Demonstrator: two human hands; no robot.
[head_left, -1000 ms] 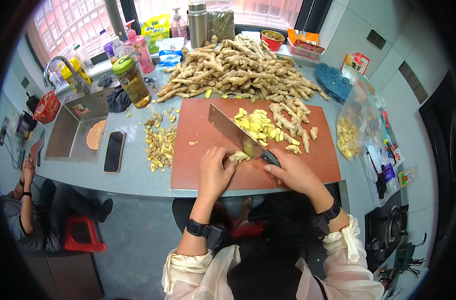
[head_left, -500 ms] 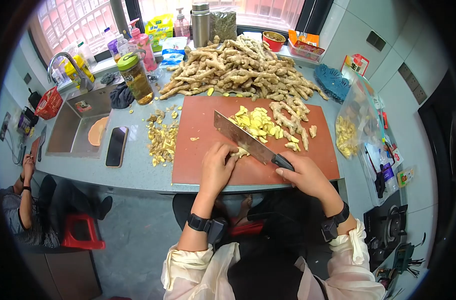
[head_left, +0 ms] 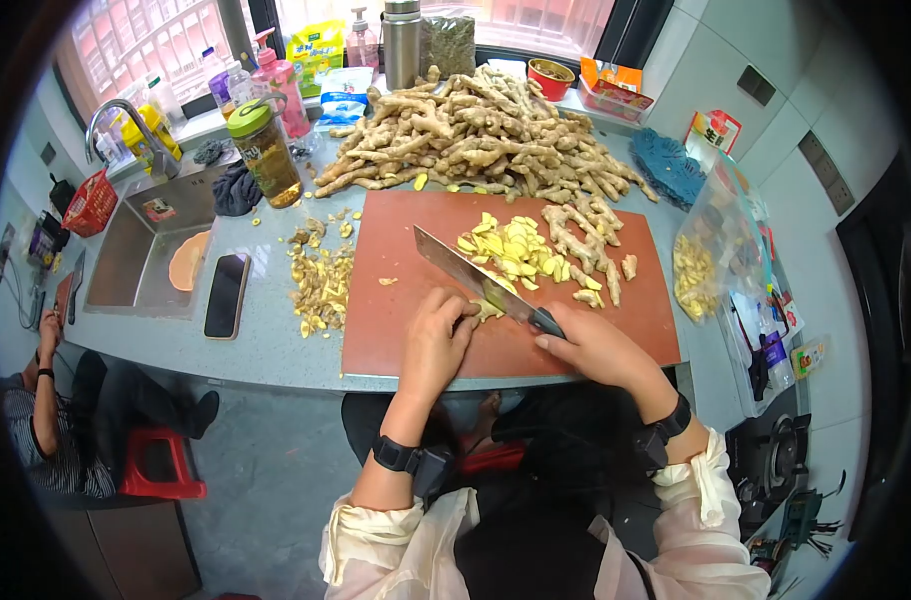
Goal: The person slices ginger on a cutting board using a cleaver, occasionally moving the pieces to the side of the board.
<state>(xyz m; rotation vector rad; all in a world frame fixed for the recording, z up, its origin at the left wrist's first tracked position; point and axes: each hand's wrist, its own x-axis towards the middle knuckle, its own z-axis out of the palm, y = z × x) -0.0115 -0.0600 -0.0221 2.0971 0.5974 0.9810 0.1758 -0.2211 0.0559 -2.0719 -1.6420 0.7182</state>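
Observation:
My left hand [head_left: 434,343] presses a small piece of ginger [head_left: 487,309] onto the reddish-brown cutting board [head_left: 396,330]. My right hand [head_left: 593,347] grips the black handle of a cleaver [head_left: 468,276], whose blade rests against that piece. Behind the blade lies a heap of yellow ginger slices [head_left: 511,252], with several whole ginger roots [head_left: 584,240] to its right on the board.
A big pile of unpeeled ginger [head_left: 476,135] fills the counter behind the board. Ginger peelings [head_left: 321,282] and a phone [head_left: 226,295] lie left of it, then a sink [head_left: 146,255]. A clear bag [head_left: 711,250] stands right. A person sits low at left [head_left: 51,420].
The cleaver rose and came down again on the ginger piece, its blade shifting slightly left. My left hand stayed on the piece.

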